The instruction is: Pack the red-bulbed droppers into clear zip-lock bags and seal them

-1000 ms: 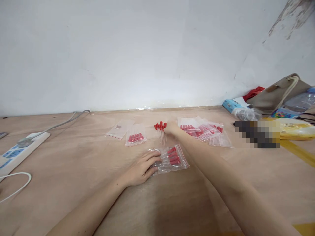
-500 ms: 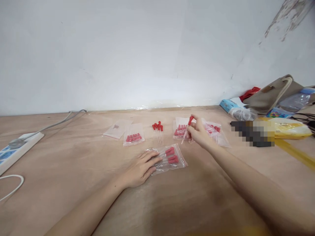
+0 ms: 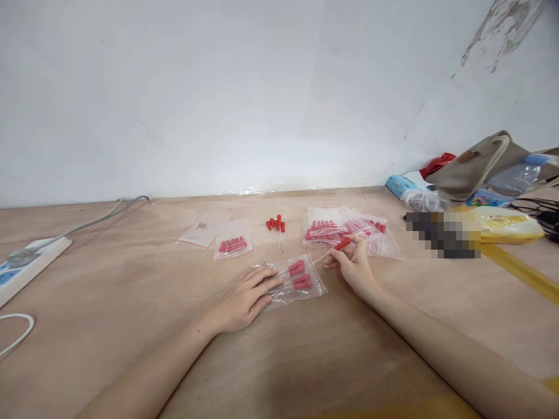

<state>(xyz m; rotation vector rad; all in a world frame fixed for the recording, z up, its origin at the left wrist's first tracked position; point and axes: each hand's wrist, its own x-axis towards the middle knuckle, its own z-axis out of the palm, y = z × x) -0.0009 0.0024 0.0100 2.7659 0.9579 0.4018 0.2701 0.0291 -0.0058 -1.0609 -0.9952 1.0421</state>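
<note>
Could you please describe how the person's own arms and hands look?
The left hand and right hand are bare, with no gloves, rings or watch visible. Both forearms show no sleeves; the left bears a small spot near the wrist.

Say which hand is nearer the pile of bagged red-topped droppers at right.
Right. The right hand is just in front of the pile, holding a dropper; the left hand is farther left, on another bag.
</note>
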